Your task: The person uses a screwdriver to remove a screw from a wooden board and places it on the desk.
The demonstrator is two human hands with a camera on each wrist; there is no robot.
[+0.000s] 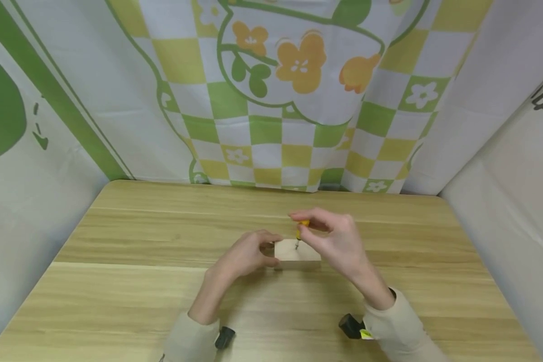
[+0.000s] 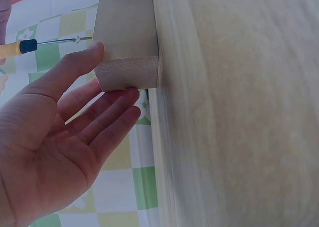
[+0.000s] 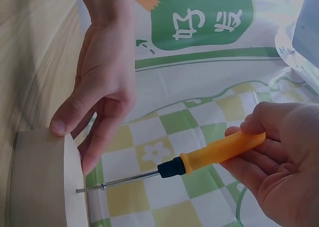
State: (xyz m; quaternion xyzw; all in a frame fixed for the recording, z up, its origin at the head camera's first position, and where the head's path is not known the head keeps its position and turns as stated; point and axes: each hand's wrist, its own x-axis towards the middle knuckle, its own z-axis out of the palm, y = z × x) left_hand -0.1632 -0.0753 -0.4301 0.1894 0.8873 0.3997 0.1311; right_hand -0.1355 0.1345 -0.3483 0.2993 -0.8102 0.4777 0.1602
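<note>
A pale wooden block (image 1: 286, 249) lies on the table, and a screw (image 3: 89, 189) stands in its upper face with much of the thread showing. My left hand (image 1: 249, 254) grips the block's left end between thumb and fingers. In my right hand (image 1: 339, 246) is a screwdriver (image 3: 214, 155) with a yellow handle and black collar, pinched between thumb and fingers. Its metal shaft runs down to the screw, the tip right at the screw's head. The left wrist view shows the same screwdriver (image 2: 19, 47) in line with the screw.
The wood-grain table (image 1: 131, 301) reaches back to a hanging cloth (image 1: 267, 130) with green and yellow checks and flowers. White printed sheets (image 1: 516, 201) enclose the sides. Black devices (image 1: 350, 326) sit at both sleeves.
</note>
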